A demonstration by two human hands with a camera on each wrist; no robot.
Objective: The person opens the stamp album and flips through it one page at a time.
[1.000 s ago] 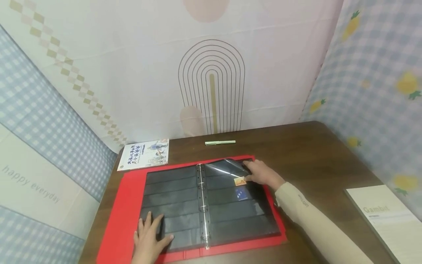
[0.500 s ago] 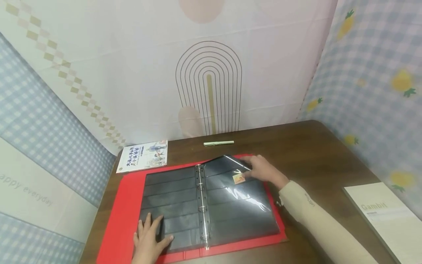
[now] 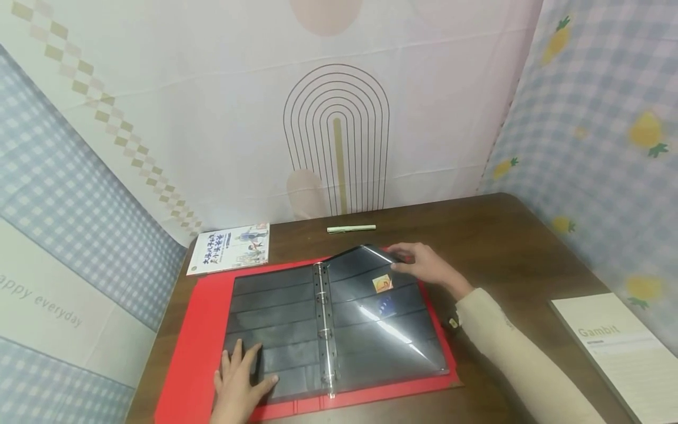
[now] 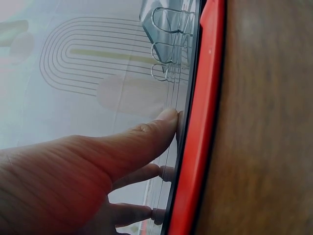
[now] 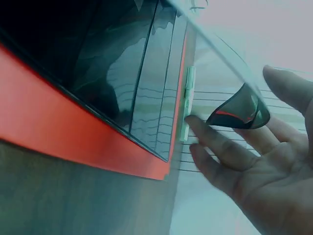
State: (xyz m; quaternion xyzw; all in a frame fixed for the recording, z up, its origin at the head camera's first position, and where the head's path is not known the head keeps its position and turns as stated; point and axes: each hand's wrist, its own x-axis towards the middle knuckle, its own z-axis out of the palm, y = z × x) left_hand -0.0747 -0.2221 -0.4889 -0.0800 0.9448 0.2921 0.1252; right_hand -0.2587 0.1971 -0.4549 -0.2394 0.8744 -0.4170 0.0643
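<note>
The left hand [image 3: 239,386] lay flat with fingers spread on the red binder's [image 3: 190,347] near-left page, steadying it, while the right hand [image 3: 424,266] pinched the far corner of a clear sleeve page [image 3: 381,312], lifting it off the pages beneath.

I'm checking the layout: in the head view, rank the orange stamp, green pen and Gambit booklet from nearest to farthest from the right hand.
From the right hand:
1. Orange stamp, just left, in the page.
2. Green pen, behind, by the wall.
3. Gambit booklet, far right table edge.

A flat red ring binder [image 3: 201,330] holds glossy black plastic pages [image 3: 275,318] on a dark brown wooden table [image 3: 503,247].
</note>
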